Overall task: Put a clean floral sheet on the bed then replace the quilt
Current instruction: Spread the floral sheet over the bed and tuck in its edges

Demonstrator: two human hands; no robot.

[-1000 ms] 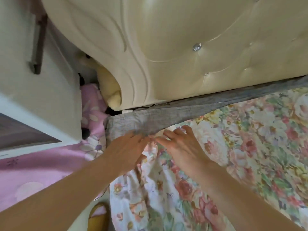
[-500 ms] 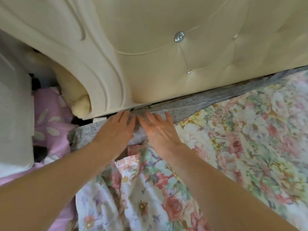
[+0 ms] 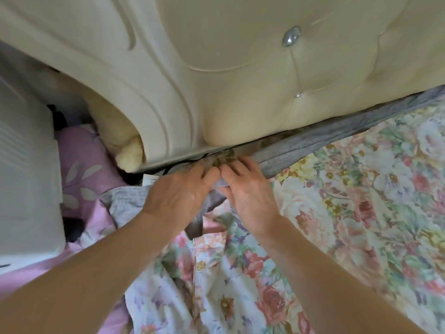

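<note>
Basically two hands were in frame, side by side at the corner of the bed, fingertips nearly touching. Left hand [image 3: 179,192] lay palm down, fingers bent at the tips and pressing into grey fabric [image 3: 301,147] at the foot of the headboard [image 3: 240,80]; whether it pinched cloth could not be told. Right hand [image 3: 250,189] was also palm down, fingers fairly straight, pushing the same grey layer toward the gap under the headboard. A patterned scrap of cloth showed just beyond both sets of fingertips.

One floral sheet [image 3: 361,201] covered the bed to the right and bunched in loose folds below the wrists, its top edge short of the headboard, leaving a grey strip exposed along it. One cream tufted headboard filled the top, with two shiny buttons visible [image 3: 291,36]. One pink leaf-print cloth [image 3: 79,169] sat to the left, beside one white cabinet [image 3: 26,177]. One yellowish cushion [image 3: 127,150] was wedged behind the headboard's curved edge.
</note>
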